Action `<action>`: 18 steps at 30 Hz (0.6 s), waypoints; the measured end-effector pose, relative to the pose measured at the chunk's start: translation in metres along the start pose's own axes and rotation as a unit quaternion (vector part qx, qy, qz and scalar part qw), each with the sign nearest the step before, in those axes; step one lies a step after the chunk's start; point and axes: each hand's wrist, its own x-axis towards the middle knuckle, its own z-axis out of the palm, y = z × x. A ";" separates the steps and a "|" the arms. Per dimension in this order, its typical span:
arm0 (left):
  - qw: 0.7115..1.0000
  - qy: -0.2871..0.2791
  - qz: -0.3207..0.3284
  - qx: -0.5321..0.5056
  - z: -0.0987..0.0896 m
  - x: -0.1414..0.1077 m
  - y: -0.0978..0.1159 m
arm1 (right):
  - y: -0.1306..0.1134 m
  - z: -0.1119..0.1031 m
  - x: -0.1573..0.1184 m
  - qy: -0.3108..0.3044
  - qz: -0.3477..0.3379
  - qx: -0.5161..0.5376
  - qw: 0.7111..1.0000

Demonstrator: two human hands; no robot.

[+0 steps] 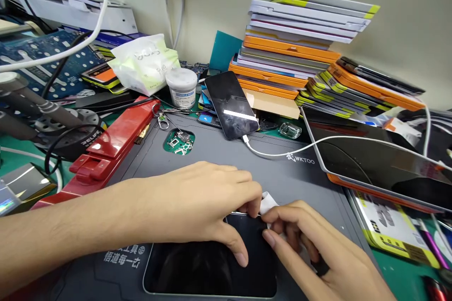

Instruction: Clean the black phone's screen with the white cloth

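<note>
Grip first: the right hand [318, 249] has a small white wipe or tab [267, 202] pinched shut between thumb and fingers, right at the top right corner of the flat black glass-faced phone [212, 263]. The left hand [201, 202] isn't holding anything as such; its fingers curl down onto the phone's top edge and the thumb presses flat on the glass, pinning it.

The phone lies face up on the dark grey rubber work mat [219, 164], directly under both hands, long axis running left to right across the view. The wipe sits just above its upper edge, touching the left fingertips, so both hands meet at that one corner. Left forearm comes in low from the left, right wrist from the bottom right.

Further out on the bench: a second black phone [231, 103] on a white charging cable [282, 150], a red metal clamp tool [113, 143], a little white jar [181, 87], and a stack of orange and grey flat boxes [293, 51].
</note>
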 end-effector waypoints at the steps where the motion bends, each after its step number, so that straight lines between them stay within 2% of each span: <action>1: 1.000 0.001 -0.008 -0.004 0.001 0.000 0.001 | -0.001 -0.001 0.001 -0.005 0.016 0.009 1.000; 8: 0.999 0.011 -0.040 -0.023 0.004 0.002 0.003 | -0.010 -0.009 0.011 -0.085 0.155 0.095 0.980; 13: 0.999 0.024 -0.041 -0.020 0.008 0.003 0.002 | -0.017 -0.013 0.022 -0.091 0.195 0.122 0.969; 18: 0.999 0.017 -0.046 -0.012 0.009 0.003 0.001 | -0.020 -0.020 0.034 -0.125 0.238 0.161 0.950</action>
